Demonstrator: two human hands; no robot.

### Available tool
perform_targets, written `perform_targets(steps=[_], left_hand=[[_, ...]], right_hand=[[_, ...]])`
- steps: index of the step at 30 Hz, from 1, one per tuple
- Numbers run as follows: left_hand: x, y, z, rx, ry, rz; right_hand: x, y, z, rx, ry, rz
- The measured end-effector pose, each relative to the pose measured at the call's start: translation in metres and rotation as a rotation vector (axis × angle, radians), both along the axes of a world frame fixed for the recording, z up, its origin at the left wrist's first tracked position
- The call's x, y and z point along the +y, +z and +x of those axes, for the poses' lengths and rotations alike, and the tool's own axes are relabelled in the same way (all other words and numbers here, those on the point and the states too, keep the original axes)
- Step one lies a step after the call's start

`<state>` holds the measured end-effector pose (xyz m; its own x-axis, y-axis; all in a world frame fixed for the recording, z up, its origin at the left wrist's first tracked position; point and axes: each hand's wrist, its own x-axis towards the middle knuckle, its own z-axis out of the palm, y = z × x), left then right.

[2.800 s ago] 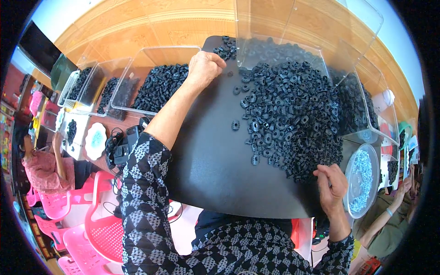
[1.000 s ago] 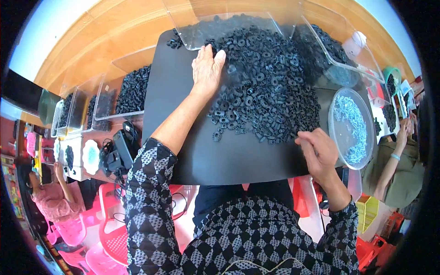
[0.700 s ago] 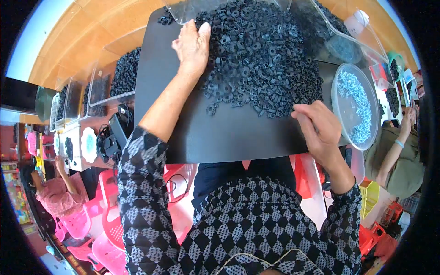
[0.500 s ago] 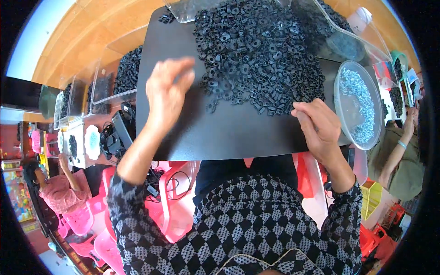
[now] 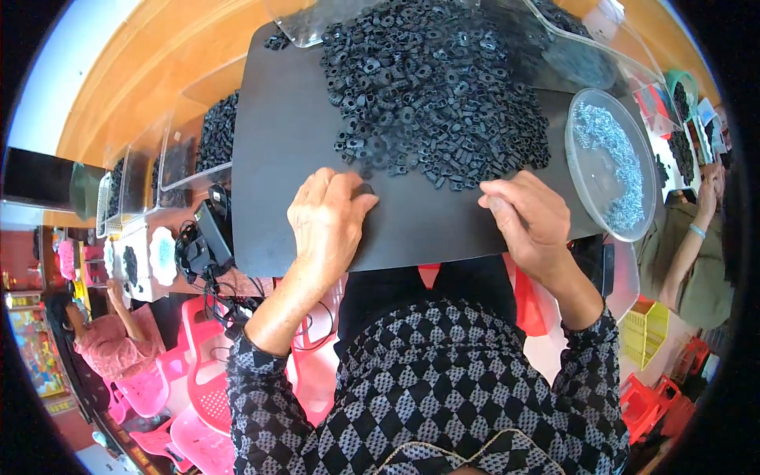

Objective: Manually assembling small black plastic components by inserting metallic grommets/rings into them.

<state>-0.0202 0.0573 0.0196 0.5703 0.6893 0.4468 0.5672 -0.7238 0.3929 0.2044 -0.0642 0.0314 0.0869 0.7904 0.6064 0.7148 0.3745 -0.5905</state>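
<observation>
A wide heap of small black plastic parts (image 5: 431, 95), some ring-shaped and some blocky, covers the far middle of the dark table (image 5: 273, 158). At the heap's near left edge, my left hand (image 5: 326, 218) is closed, with a small black plastic part (image 5: 363, 189) between thumb and forefinger. My right hand (image 5: 529, 218) is pinched just in front of the heap's near right edge; whatever its fingertips hold is hidden or too small to name. To the right of that hand stands a round clear tub (image 5: 576, 170) with many tiny shiny bluish-silver pieces (image 5: 625, 174) inside.
Clear plastic bins (image 5: 170, 170) with black parts stand on the left, beside a black device with cables (image 5: 212, 229). A large clear bin (image 5: 633, 59) lies at the back right. Other people sit far left (image 5: 119, 336) and far right (image 5: 687, 269). Pink chairs (image 5: 210, 396) fill the lower left.
My left hand has come down and right from above the table's left part to the heap's near edge, its fingers now closed. My right hand stays pinched in front of the heap.
</observation>
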Motion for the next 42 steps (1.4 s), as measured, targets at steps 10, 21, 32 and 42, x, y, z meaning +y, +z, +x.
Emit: perform_targets(steps=[10, 21, 32, 42], left_hand=[[-0.033, 0.005, 0.019, -0.650, -0.176, -0.823], [-0.047, 0.006, 0.036, -0.737, -0.232, -0.870], [-0.056, 0.003, 0.037, -0.686, -0.132, -1.026], [-0.060, -0.002, 0.043, -0.761, -0.176, -1.161]], right_hand=[[0.011, -0.002, -0.027, 0.088, 0.053, -0.015], [0.004, -0.006, -0.035, 0.253, 0.068, 0.021], [-0.025, -0.012, 0.030, -0.120, -0.257, 0.003], [-0.048, 0.017, 0.123, -0.300, -0.692, -0.142]])
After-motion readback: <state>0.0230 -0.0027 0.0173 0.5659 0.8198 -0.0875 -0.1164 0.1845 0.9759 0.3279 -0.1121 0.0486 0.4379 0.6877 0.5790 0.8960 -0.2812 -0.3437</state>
